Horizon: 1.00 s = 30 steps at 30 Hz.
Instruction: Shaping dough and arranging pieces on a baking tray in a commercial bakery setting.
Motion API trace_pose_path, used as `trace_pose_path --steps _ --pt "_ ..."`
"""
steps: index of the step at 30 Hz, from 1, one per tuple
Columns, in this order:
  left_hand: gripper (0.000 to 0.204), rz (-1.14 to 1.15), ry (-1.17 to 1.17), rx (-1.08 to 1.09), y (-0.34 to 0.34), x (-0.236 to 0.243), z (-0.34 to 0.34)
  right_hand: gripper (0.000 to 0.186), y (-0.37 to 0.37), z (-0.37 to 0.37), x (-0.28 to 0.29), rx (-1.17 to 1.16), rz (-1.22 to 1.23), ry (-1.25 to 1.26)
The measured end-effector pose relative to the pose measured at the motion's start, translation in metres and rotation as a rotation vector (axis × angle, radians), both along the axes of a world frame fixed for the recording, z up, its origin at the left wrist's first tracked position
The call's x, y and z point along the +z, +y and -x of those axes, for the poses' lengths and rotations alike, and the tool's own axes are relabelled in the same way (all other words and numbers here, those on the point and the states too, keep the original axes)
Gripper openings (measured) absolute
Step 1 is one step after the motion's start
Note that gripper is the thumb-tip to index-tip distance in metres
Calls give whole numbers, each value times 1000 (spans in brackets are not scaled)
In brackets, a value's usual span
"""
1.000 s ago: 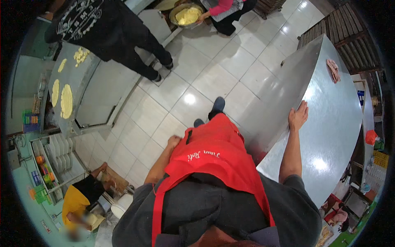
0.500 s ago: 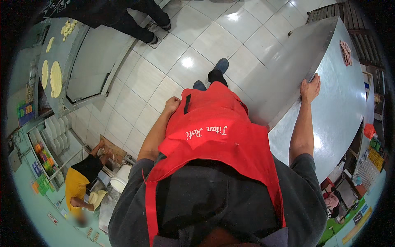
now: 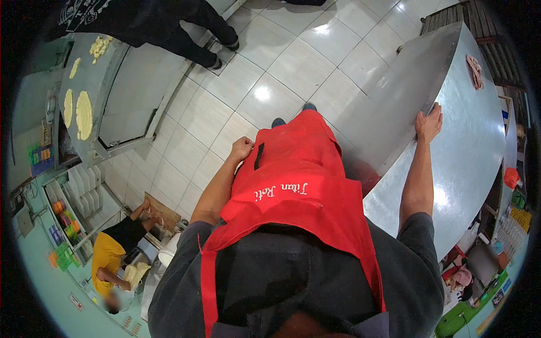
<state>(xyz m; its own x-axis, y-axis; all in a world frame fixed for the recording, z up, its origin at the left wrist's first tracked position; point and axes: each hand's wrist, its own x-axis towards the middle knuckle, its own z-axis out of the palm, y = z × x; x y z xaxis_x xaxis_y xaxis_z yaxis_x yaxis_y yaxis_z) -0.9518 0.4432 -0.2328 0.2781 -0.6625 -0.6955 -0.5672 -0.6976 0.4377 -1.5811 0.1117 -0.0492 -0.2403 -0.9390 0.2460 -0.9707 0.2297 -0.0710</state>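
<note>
My right hand (image 3: pixel 428 123) grips the near edge of a large steel-topped table (image 3: pixel 456 163) on my right, fingers bent over it. Farther along the top lies a crumpled pink cloth (image 3: pixel 474 71). My left hand (image 3: pixel 241 148) is curled beside the red apron (image 3: pixel 287 163) I wear; whether it holds the fabric or anything else, I cannot make out. My two dark shoes show just beyond the apron.
A co-worker in black (image 3: pixel 191 34) stands at a counter (image 3: pixel 98 67) bearing flattened dough (image 3: pixel 84 115) and small lumps. At lower left, a person in yellow (image 3: pixel 107 253) works near a white container. Tiled floor (image 3: pixel 293 67) lies ahead; slatted wooden racks (image 3: pixel 490 50) stand upper right.
The view has shifted, and the bowl at the top has left the frame. My right hand, flatter earlier, is now bent over the table edge. My shoes are more covered by the apron.
</note>
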Motion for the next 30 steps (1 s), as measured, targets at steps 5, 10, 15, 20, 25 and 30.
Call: trace_pose_path --steps 5,10,15,20,25,30 --pt "37 9 21 -12 1 11 -4 83 -1 7 -3 31 15 -10" --pt "40 -71 28 -37 12 20 -14 91 -4 20 -7 52 -53 -48" --pt "39 -59 67 -50 29 -2 -38 85 29 43 -13 146 -65 -276" --pt "39 -65 84 -2 54 -12 -47 75 108 5 -8 191 -58 -239" --pt "39 -13 124 -30 76 -7 -34 69 195 -22 0 206 -24 -339" --pt "39 25 127 -67 117 9 -30 64 278 -45 8 188 -14 -331"
